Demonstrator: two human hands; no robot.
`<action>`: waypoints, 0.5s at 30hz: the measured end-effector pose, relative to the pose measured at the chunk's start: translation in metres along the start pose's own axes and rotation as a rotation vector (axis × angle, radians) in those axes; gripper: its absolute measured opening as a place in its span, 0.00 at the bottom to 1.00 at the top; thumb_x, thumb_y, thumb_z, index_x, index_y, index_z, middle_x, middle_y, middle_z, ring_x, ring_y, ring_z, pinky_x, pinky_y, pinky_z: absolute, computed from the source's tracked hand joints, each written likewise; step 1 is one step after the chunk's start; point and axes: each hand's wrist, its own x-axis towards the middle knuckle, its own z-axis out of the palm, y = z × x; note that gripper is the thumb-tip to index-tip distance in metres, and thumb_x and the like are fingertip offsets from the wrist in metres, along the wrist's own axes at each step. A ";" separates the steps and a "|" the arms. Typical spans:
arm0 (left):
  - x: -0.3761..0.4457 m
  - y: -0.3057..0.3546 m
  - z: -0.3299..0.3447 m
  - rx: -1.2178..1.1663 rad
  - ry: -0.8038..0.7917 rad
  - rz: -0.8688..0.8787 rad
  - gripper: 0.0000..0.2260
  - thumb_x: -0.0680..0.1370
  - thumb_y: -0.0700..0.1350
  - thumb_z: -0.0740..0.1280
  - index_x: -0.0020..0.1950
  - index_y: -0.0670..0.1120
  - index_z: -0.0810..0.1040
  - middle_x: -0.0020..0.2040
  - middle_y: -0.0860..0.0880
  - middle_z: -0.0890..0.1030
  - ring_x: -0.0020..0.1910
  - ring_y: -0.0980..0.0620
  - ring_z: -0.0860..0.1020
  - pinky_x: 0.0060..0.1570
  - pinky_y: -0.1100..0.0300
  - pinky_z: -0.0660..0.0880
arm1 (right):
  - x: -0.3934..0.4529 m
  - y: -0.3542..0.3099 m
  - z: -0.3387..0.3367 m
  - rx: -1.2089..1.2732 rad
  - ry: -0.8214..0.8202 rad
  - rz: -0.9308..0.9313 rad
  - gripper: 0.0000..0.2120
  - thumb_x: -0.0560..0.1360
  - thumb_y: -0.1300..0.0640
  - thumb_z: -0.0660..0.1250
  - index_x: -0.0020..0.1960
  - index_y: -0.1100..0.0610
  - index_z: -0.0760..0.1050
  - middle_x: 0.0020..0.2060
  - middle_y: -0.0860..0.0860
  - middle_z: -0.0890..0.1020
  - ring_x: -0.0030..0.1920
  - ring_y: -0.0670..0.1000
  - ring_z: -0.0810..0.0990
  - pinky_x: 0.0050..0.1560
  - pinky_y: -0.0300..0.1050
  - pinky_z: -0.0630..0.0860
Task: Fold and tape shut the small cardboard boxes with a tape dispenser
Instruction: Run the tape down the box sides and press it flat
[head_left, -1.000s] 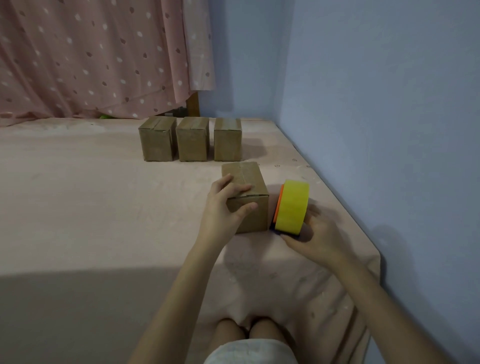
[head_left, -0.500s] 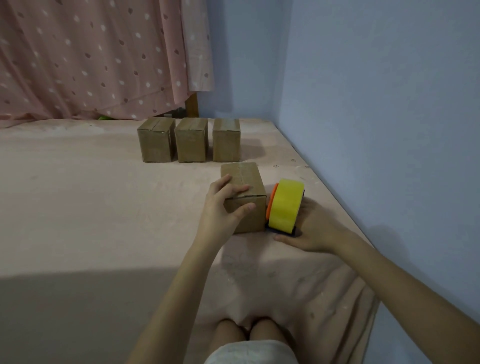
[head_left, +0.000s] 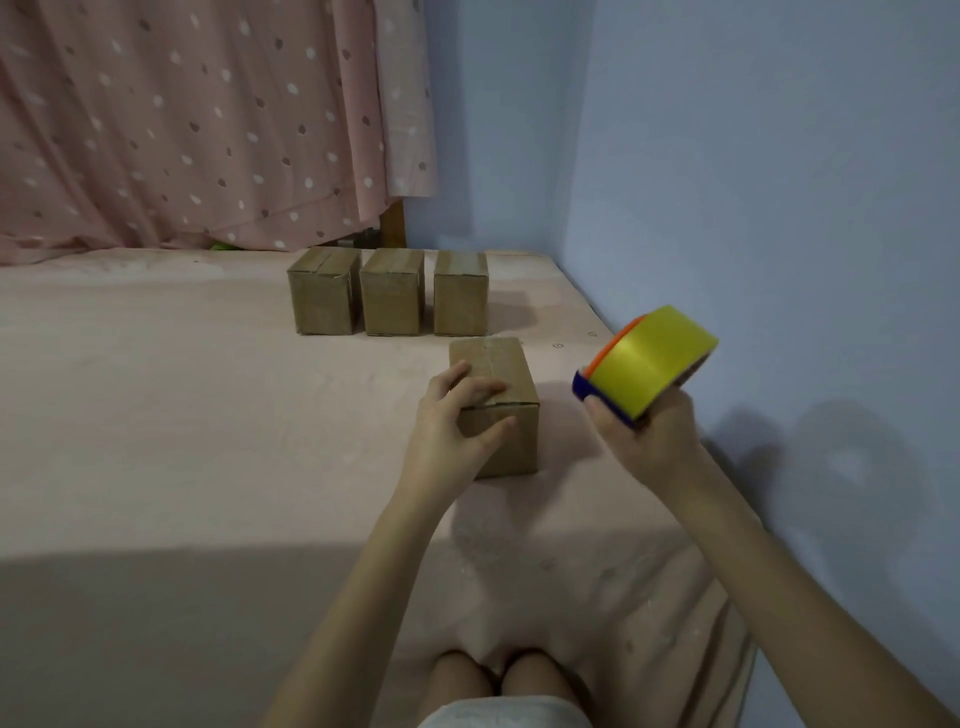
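While the bed carries three boxes lined up at the back, I steady the near box with my left hand, fingers wrapped over its top corner so it won't slide. My right hand clasps the tape dispenser, raised just beside the box, ready for taping.

Pink dotted curtain, blue wall
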 end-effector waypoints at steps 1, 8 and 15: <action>0.000 0.001 0.000 0.032 0.003 -0.005 0.14 0.71 0.48 0.74 0.53 0.62 0.76 0.71 0.53 0.65 0.70 0.52 0.63 0.67 0.51 0.67 | 0.005 -0.006 -0.004 0.039 0.064 0.042 0.21 0.67 0.44 0.66 0.40 0.63 0.80 0.33 0.57 0.81 0.36 0.56 0.80 0.38 0.49 0.77; -0.011 0.030 -0.002 0.121 0.094 0.172 0.20 0.74 0.55 0.69 0.66 0.58 0.73 0.75 0.55 0.61 0.73 0.53 0.58 0.68 0.53 0.61 | 0.015 -0.047 -0.011 0.163 0.203 0.136 0.08 0.64 0.42 0.67 0.36 0.45 0.71 0.31 0.45 0.77 0.35 0.48 0.78 0.39 0.47 0.77; -0.018 0.108 -0.011 -0.137 -0.039 0.174 0.34 0.68 0.62 0.70 0.71 0.52 0.68 0.64 0.58 0.74 0.61 0.61 0.73 0.58 0.62 0.74 | 0.015 -0.064 0.011 -0.335 0.109 -0.162 0.18 0.65 0.42 0.62 0.29 0.57 0.74 0.21 0.50 0.75 0.22 0.50 0.72 0.23 0.35 0.55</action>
